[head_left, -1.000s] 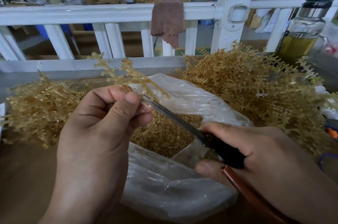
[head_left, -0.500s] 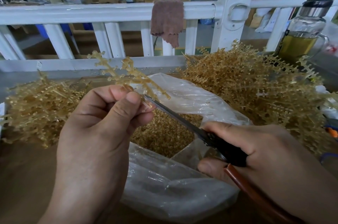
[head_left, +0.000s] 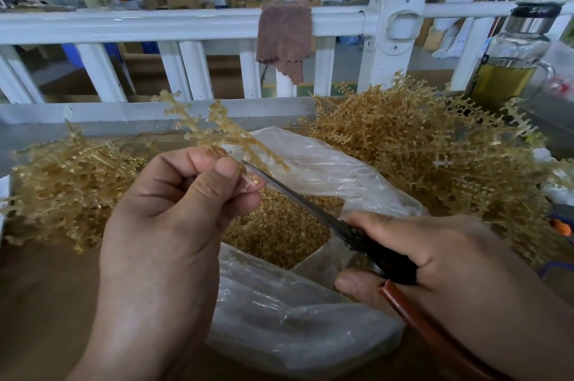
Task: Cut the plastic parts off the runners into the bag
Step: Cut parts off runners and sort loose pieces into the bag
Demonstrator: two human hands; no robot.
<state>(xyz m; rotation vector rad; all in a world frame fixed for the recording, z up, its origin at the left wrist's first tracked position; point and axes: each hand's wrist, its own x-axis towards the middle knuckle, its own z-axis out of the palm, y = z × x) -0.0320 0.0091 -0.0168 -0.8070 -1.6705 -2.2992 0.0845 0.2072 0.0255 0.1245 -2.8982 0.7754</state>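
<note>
Very little has changed in the last second. The left hand [head_left: 174, 225] still pinches the runner [head_left: 223, 132] between thumb and curled fingers, and the scissors [head_left: 298, 197] still point their tip at that pinch. So the snip looks like it is still going on, and no new part can be seen falling.

The right hand [head_left: 435, 256] is wrapped round the black handles of the scissors, near the front edge of the surface [head_left: 37, 303]. The blades look nearly together; the picture does not show if they are cutting a part right now.

The runner is held up over the open mouth of the clear bag [head_left: 310, 334], which lies in the middle of the surface. Lots of small cut parts [head_left: 279, 225] are already inside it.

Further back, a left pile [head_left: 71, 175] of runners sits by the left edge, and a bigger right pile [head_left: 419, 157] sits by the far right corner. Behind them is a white fence [head_left: 155, 23] with a brown cloth [head_left: 284, 38] on it, and a bottle [head_left: 512, 63].
</note>
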